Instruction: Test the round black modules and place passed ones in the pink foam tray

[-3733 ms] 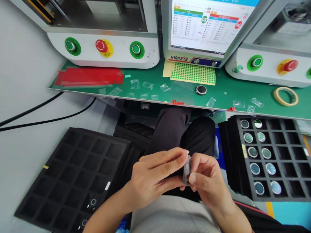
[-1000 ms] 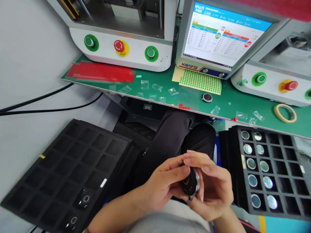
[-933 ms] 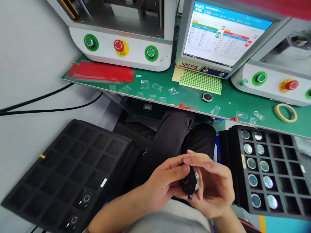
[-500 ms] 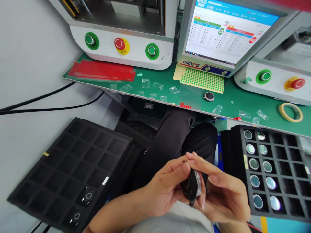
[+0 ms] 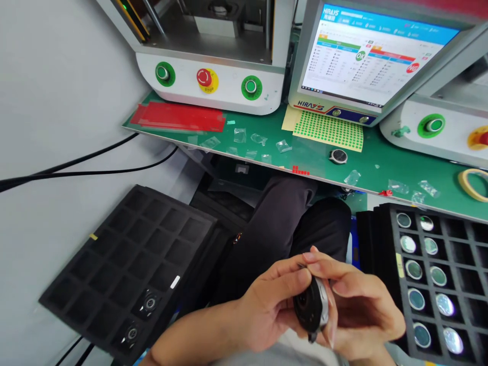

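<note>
A round black watch case with a silver rim (image 5: 310,307) is held on edge over my lap, gripped from both sides. My left hand (image 5: 272,310) pinches its dark back face with thumb and fingers. My right hand (image 5: 362,310) cups the rim side, the index finger laid over the top edge. A black foam tray (image 5: 125,264) lies at my left with two round parts (image 5: 148,304) in its near cells. Another black tray (image 5: 468,284) at my right holds several shiny round parts (image 5: 414,269) in two columns.
A green bench (image 5: 267,132) runs across the back with a loose round part (image 5: 338,156), a sheet of green dot stickers (image 5: 328,131), red strips (image 5: 179,116), scraps of clear film and a tape roll (image 5: 473,183). Behind stand two button-fronted machines and a monitor (image 5: 366,56).
The view has swung left and down, so everything sits further right. The watch case has been turned from edge-on to showing its dark back, and both hands have dropped lower in the picture.
</note>
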`<state>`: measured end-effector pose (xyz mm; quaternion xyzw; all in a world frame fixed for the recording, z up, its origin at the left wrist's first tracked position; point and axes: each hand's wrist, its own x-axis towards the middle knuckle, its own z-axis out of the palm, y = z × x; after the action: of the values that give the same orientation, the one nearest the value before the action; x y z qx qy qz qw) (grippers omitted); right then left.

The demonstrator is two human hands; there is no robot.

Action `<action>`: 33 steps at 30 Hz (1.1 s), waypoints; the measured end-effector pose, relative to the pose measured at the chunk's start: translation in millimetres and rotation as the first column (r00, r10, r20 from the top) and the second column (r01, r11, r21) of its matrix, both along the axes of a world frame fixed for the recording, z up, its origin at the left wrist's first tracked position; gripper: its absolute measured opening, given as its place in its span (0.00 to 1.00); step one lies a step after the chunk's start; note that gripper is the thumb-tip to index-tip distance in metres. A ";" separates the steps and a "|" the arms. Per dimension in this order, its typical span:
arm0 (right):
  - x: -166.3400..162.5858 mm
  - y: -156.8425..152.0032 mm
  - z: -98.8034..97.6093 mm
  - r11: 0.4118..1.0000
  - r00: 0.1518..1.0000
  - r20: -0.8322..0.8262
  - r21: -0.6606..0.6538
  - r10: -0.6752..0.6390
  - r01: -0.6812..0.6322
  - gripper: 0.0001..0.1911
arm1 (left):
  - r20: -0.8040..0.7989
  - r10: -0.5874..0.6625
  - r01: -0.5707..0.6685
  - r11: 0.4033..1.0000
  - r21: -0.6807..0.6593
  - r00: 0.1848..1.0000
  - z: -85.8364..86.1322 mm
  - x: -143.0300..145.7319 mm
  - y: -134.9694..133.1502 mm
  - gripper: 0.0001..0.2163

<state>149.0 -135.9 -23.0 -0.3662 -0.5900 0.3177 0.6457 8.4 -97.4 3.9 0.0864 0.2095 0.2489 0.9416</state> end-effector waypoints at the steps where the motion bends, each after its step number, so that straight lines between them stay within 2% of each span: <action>1: -0.7 0.2 -0.3 1.000 1.000 -0.008 0.008 0.002 -0.001 0.30 | 0.001 0.002 -0.002 1.000 0.001 1.000 0.0 0.6 -0.3 0.17; 5: -1.0 0.9 -2.9 0.999 1.000 0.000 0.039 -0.017 0.017 0.31 | 0.040 -0.003 0.003 1.000 -0.015 0.999 0.7 4.5 -0.5 0.17; 10: 0.2 4.1 -1.6 1.000 1.000 0.026 0.019 -0.012 0.012 0.30 | 0.103 0.046 -0.041 0.998 -0.053 0.994 1.5 7.0 -0.4 0.14; 20: -2.5 4.3 -3.2 0.999 0.998 -0.058 -0.038 0.004 -0.007 0.30 | 0.144 0.061 -0.046 0.993 -0.105 0.988 -2.2 8.0 1.2 0.13; 28: -5.3 6.2 -3.0 0.999 0.999 -0.029 -0.029 -0.045 0.044 0.29 | 0.085 0.017 -0.014 0.999 -0.040 0.996 1.4 6.1 3.0 0.12; 33: -6.5 10.9 -3.9 0.998 0.994 -0.107 -0.060 -0.013 0.007 0.24 | 0.054 0.003 0.001 0.997 -0.083 0.999 -1.0 5.9 4.9 0.16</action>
<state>142.5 -125.0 -26.9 -0.3706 -0.5428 0.3513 0.6668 14.3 -92.5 3.0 0.0402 0.1943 0.2426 0.9496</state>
